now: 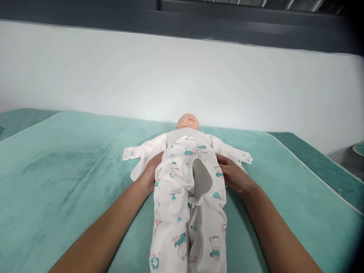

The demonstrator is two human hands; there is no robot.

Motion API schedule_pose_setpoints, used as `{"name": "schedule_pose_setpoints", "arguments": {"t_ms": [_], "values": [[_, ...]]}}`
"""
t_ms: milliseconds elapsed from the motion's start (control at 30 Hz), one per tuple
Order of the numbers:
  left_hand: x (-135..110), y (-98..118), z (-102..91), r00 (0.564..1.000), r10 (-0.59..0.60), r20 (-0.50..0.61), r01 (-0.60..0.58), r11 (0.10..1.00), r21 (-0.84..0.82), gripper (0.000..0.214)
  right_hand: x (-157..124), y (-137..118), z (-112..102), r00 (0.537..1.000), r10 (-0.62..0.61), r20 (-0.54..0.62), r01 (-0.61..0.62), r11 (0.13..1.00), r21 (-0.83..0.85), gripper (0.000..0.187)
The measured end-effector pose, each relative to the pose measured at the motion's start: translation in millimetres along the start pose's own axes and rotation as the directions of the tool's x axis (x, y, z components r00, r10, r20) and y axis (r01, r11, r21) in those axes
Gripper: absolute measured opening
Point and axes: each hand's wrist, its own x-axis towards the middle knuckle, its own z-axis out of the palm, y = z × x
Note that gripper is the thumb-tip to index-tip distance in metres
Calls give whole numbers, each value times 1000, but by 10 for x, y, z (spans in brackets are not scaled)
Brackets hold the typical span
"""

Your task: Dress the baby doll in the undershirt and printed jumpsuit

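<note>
A baby doll (188, 122) lies on its back on a teal mat (71, 170), head away from me. It wears a white sleepsuit (182, 178) printed with small animals; the front is open at the belly, showing a grey undershirt. The sleeves lie spread out flat to both sides. My left hand (150, 172) presses against the doll's left flank, its fingers tucked under the sleepsuit's edge. My right hand (233, 175) rests on the other flank with its fingers curled on the fabric edge.
A white wall (182, 79) rises right behind the doll's head, with a dark rail above it. The teal mat stretches wide to the left and right; a darker teal strip (318, 167) runs along its right edge.
</note>
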Motion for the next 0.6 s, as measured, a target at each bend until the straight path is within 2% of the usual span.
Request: {"name": "schedule_pose_setpoints", "arguments": {"t_ms": [133,267,433,600], "values": [[5,-26,-36,999,-33,18,33,999,-27,17,-22,35,-92,994,69,83,-76,993,88,27],[23,-61,-102,998,-62,18,63,997,-37,17,-45,68,-146,980,58,190,-80,991,111,21],[26,-49,-65,997,-58,-43,56,998,-39,19,-6,147,-145,987,-104,126,84,984,155,20],[-11,-14,14,998,-66,-25,64,996,-60,21,24,198,-125,991,-113,78,98,980,174,21]]}}
